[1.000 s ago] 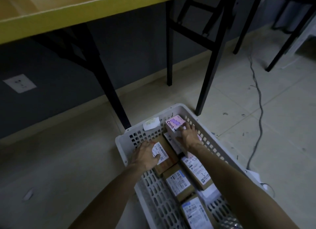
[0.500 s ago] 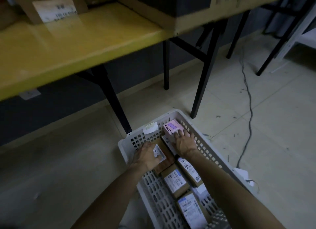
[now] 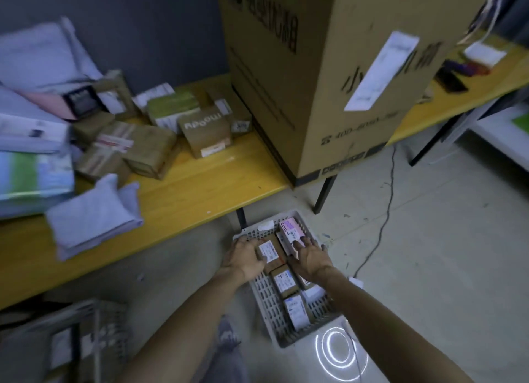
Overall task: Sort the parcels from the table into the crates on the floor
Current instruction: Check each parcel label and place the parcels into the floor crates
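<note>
Head view: a pink box (image 3: 290, 229) and a brown labelled parcel (image 3: 270, 251) lie side by side at the far end of a white slotted crate (image 3: 264, 299) on the floor, with more labelled parcels (image 3: 286, 279) nearer the person. The right hand (image 3: 310, 255) lies flat, fingers spread, on the pink box's near end. The left hand (image 3: 243, 256) rests open on the brown labelled parcel's left edge. Beyond the crate stands the yellow bench (image 3: 200, 188), carrying small cartons (image 3: 137, 148), a grey mailer bag (image 3: 91, 214) and a large carton (image 3: 329, 68).

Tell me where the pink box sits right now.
In the head view, the pink box lies in the far right corner of the white crate on the floor, just ahead of the right hand.
</note>
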